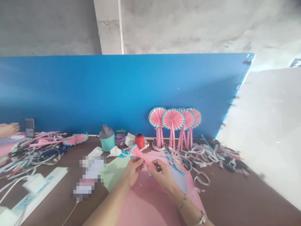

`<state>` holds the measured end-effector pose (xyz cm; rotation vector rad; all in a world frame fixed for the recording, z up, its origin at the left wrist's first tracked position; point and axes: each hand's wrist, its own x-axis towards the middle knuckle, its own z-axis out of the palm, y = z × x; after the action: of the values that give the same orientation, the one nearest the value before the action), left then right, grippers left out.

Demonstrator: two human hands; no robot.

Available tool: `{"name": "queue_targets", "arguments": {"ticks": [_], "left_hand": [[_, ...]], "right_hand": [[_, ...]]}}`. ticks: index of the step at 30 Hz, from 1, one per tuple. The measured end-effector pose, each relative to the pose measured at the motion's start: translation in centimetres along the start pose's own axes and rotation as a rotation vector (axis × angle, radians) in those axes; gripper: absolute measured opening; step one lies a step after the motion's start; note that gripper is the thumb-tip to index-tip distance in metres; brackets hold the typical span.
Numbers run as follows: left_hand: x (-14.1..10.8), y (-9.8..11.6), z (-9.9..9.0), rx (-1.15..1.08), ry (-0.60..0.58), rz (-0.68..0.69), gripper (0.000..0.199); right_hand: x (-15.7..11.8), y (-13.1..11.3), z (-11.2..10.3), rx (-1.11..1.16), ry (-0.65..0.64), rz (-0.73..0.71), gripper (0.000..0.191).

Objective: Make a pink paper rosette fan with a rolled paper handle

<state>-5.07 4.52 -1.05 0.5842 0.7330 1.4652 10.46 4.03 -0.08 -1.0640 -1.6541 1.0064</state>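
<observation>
The person's left hand pinched the narrow pleated pink paper fan with a blue-banded edge between thumb and fingers, and the right hand gripped its lower end, fingers curled in. The fan was held just above the smooth, flat pink paper sheets, its far end flared. It seemed to me that a slackened pinch could let the pleats spring apart unevenly, and too hard a squeeze might crease the thin paper or skew the folds. A pale green paper sheet lay under the pink ones' left side.

Beyond stood a squat red thread spool, a rounded purple cup and a teal bottle with a grey lid. Round, ribbed pink paper fans leaned by the smooth blue partition. Curled white strips littered the brown table to the right; one could perhaps snag a sleeve or fan.
</observation>
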Motion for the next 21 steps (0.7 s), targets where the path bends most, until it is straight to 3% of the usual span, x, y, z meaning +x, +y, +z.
{"name": "queue_targets", "arguments": {"ticks": [11, 21], "left_hand": [[-0.40, -0.17, -0.14, 0.066, -0.108, -0.027, 0.023], [-0.85, -0.38, 0.62, 0.276, -0.178, 0.040, 0.028]], "right_hand": [[-0.46, 0.18, 0.67, -0.210, -0.032, -0.060, 0.021], [-0.55, 0.26, 0.68, -0.347, 0.065, -0.115, 0.024]]}}
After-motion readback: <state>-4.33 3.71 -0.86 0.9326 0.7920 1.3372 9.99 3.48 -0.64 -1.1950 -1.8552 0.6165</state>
